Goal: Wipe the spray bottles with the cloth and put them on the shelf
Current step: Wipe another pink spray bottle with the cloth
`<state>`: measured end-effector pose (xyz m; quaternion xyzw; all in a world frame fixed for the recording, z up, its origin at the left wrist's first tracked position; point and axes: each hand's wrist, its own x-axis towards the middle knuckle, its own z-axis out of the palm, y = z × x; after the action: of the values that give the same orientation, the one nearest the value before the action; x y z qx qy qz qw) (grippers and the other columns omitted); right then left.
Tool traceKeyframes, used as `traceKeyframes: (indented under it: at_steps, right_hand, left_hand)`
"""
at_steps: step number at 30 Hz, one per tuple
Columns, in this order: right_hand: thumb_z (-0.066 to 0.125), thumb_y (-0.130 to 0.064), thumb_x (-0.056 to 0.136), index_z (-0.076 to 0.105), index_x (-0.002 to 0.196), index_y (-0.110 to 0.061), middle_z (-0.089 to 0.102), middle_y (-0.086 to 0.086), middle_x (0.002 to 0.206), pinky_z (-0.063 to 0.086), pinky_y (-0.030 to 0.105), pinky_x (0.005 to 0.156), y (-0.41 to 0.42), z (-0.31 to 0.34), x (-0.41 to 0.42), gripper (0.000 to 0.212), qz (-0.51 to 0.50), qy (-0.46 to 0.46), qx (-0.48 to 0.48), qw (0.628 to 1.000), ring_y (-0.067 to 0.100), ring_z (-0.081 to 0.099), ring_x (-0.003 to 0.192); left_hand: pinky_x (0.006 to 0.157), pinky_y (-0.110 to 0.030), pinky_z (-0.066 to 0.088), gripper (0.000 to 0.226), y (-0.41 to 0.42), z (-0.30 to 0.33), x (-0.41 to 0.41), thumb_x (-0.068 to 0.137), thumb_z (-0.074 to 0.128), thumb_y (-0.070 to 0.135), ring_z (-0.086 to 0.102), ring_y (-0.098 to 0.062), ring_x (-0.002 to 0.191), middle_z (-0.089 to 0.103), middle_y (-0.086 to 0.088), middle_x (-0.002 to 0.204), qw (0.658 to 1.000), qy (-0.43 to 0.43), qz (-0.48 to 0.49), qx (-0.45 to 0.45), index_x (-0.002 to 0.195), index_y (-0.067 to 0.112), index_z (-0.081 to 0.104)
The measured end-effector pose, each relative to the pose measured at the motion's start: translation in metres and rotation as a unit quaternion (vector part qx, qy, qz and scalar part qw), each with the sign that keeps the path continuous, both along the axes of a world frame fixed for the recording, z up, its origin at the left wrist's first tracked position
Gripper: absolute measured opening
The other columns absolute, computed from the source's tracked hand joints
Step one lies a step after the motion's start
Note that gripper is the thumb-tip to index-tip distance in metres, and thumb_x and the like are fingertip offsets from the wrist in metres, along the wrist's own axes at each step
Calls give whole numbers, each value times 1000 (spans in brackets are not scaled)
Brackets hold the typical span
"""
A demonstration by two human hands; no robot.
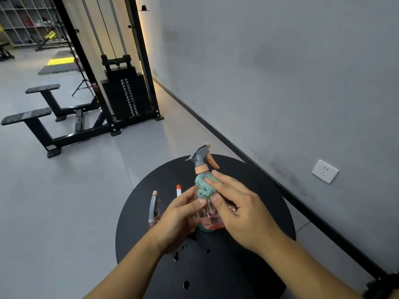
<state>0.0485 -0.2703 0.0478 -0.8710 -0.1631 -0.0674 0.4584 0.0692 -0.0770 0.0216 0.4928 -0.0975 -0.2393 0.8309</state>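
Two hands on one bottle (207,212) over the tabletop (248,266): left grip (183,214) wraps its body to steady it, right grip (233,203) pinches the cloth (204,187) against the neck to rub.

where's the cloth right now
In the head view, the teal cloth is pressed by the right hand against the upper body of the spray bottle, which the left hand grips above the round black table.
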Motion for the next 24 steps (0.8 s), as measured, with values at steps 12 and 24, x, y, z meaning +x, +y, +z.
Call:
traceKeyframes:
  at_steps: [12, 24]
  right_hand:
    - [50, -30, 110, 49, 149, -50, 37, -41, 152, 49, 22, 111, 15, -2, -6, 44, -17, -15, 45, 999, -17, 33, 143]
    - [52, -25, 110, 51, 149, -47, 43, -25, 157, 51, 17, 105, 20, -5, -5, 45, -19, -23, 80, 996, -10, 39, 144]
  left_hand:
    - [92, -50, 60, 47, 7, 7, -1, 105, 51, 17, 70, -38, 116, 66, -25, 131, 999, -19, -47, -3, 149, 3, 52]
    - [69, -32, 61, 52, 2, 6, -5, 106, 53, 23, 76, -29, 99, 65, -25, 131, 999, -29, 28, 4, 157, 14, 49]
